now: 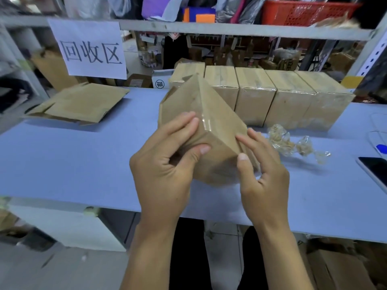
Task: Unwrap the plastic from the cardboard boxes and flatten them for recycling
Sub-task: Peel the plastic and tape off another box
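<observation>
Both forearms enter from bottom centre of frame. Left hand (167, 162) grips the near left side of a wrapped cardboard box (201, 126), thumb on the near face, fingers curled onto the upper face. Right hand (263, 170) pinches the box's near right corner, thumb and forefinger clamped at the edge where the clear plastic film shows glare. Box is held tilted above the blue worktop (83, 168), mid frame, one corner pointing up. Behind it, upper centre to right, a row of wrapped boxes (272, 95) stands side by side, touching. Flattened cardboard (83, 103) lies at left of the worktop. Crumpled plastic wrap (293, 143) lies just right of the right hand. White paper sign (90, 49) hangs upper left. Phone (374, 170) at right edge
</observation>
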